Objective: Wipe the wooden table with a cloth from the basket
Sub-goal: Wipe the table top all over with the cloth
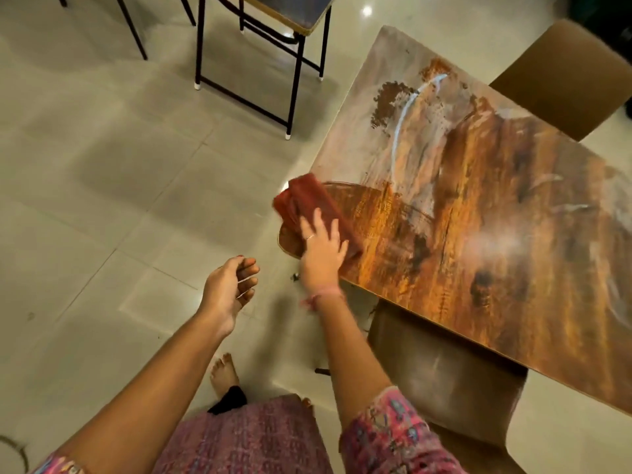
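A wooden table fills the right half of the head view, its top streaked with pale residue and wet arcs. A folded red cloth lies on the table's near left corner, part of it hanging past the edge. My right hand presses flat on the cloth with straight, spread fingers. My left hand hovers over the floor to the left of the table, palm turned up, fingers loosely curled and holding nothing. No basket is in view.
A brown chair is tucked under the table's near side, and another brown chair stands at the far side. A black-framed table stands behind on the tiled floor. My bare foot is below.
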Tool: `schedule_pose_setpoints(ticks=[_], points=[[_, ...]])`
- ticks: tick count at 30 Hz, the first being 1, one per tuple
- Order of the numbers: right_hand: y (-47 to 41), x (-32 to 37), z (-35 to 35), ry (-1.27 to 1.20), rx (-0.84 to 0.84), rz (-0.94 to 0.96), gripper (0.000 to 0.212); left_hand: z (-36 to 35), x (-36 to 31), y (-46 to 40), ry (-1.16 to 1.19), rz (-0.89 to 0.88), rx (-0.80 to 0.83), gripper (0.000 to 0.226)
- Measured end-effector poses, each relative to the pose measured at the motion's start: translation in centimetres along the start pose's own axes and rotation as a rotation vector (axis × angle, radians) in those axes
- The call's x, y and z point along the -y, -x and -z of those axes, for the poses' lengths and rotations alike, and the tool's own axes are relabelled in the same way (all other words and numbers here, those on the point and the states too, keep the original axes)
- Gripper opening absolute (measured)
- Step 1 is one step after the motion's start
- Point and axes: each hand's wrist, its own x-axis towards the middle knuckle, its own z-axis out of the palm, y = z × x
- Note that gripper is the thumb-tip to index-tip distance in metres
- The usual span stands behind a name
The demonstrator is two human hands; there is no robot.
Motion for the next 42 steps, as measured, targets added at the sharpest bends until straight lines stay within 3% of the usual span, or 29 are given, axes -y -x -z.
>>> schedule_pose_setpoints(ticks=[3,6,12,14,21,24,31,42], points=[[2.0,-0.6,-2.2,0.111,0.023,0.102,0.069,0.1,-1.8,-0.8,0.031,-0.038,-0.004,0.023],[1.6,-4.0,0.0,0.162,0.043,0.164,0.061,0.4,-3.2,-1.4,0.023,-0.041,0.016,0.021],[-8.5,-3.6,3.8,0.078,-0.033,-0.193,0.068,1.9,-4.3,-2.3,0.031,-0.048,-0.002,0.021],[-10.2,-1.7,3.3,0.094,-0.05,-0.222,0.067,2.1,-4.0,-2.5,0.045,-0.039,-0.019,0.021],[-0.8,-0.9,-0.7,0.261,0.026,0.189,0.073,-0.5,-3.8,-2.4,0.031,-0.016,-0.001,0.02],[2.5,-1.3,-1.6,0.242,0.033,0.221,0.071,-2.8,-4.4,-2.5,0.033,-0.04,0.022,0.021],[0.6,-1.8,-0.4,0.105,0.107,0.211,0.05,-6.4,-5.3,-3.0,0.043,-0.115,0.002,0.022],[-17.5,-5.2,6.4,0.168,0.077,0.155,0.045,-11.8,-8.5,-6.6,-0.06,-0.222,-0.089,0.019]])
